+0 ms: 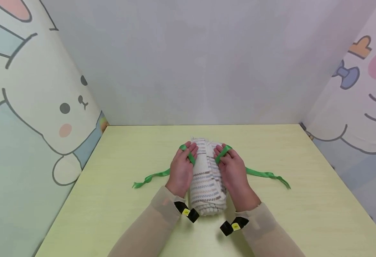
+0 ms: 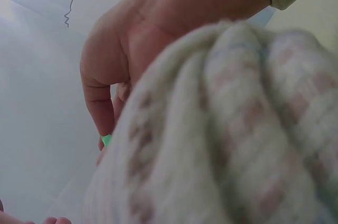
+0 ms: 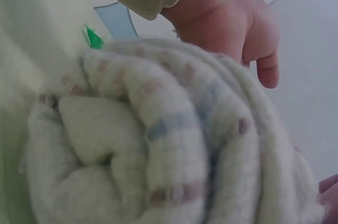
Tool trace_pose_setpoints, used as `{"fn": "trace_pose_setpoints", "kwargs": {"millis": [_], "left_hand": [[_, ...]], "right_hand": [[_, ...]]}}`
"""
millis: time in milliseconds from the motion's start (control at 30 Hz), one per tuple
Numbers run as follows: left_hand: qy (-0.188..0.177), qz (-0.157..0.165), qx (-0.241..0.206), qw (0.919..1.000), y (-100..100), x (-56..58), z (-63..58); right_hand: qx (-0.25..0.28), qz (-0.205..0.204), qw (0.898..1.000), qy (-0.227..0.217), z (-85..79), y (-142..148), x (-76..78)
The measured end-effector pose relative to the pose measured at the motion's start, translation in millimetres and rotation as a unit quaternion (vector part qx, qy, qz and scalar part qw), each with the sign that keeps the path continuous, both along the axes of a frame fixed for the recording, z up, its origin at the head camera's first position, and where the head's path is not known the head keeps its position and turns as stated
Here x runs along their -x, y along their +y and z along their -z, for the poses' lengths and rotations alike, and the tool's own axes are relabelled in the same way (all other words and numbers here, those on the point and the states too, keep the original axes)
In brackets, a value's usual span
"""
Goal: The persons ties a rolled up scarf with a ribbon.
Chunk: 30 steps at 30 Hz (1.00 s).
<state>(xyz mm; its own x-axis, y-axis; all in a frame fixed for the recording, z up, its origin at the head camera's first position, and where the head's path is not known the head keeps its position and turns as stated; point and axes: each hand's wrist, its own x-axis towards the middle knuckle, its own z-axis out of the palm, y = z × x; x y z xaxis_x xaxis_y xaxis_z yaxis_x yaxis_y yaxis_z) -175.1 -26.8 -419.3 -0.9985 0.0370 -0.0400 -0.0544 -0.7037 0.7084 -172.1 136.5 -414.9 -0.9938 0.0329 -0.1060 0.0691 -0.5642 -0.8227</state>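
A rolled striped towel (image 1: 207,178), white with grey, brown and bluish bands, lies lengthwise on the table between both hands. A green ribbon (image 1: 191,157) reaches the roll from both sides, its frayed ends trailing outward. At the roll's left side, my left hand (image 1: 182,171) holds the ribbon across its fingers; in the left wrist view green (image 2: 106,140) shows at the thumb tip. My right hand (image 1: 233,169), palm up along the right side, holds the ribbon's other part over its fingers. The right wrist view shows the towel's coiled end (image 3: 111,155), which hides most of those fingers.
The pale yellow table (image 1: 127,221) is bounded by a plain back wall (image 1: 188,64) and side walls with cartoon figures. The ribbon's left tail (image 1: 149,177) and right tail (image 1: 268,174) lie on the table. Black wrist cameras (image 1: 234,226) sit at the cuffs.
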Motion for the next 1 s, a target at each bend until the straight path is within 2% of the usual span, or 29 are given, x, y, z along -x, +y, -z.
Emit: {"fn": "trace_pose_setpoints", "kwargs": {"millis": [400,733,867,1000], "left_hand": [[0.018,0.000,0.037,0.9992,3,-2.7,-3.4],[0.017,0.000,0.104,0.9945,9,-3.1,-9.5],[0.025,-0.002,0.119,0.9925,12,-3.3,-12.3],[0.023,-0.002,0.141,0.9898,14,-4.3,-14.9]], "right_hand": [[-0.055,-0.001,0.998,0.010,0.6,-4,-2.5],[-0.155,0.031,0.986,0.050,1.1,-8,-4.4],[-0.201,0.030,0.976,0.075,2.5,-8,-4.8],[-0.270,0.034,0.957,0.100,3.8,-7,-6.3]]}}
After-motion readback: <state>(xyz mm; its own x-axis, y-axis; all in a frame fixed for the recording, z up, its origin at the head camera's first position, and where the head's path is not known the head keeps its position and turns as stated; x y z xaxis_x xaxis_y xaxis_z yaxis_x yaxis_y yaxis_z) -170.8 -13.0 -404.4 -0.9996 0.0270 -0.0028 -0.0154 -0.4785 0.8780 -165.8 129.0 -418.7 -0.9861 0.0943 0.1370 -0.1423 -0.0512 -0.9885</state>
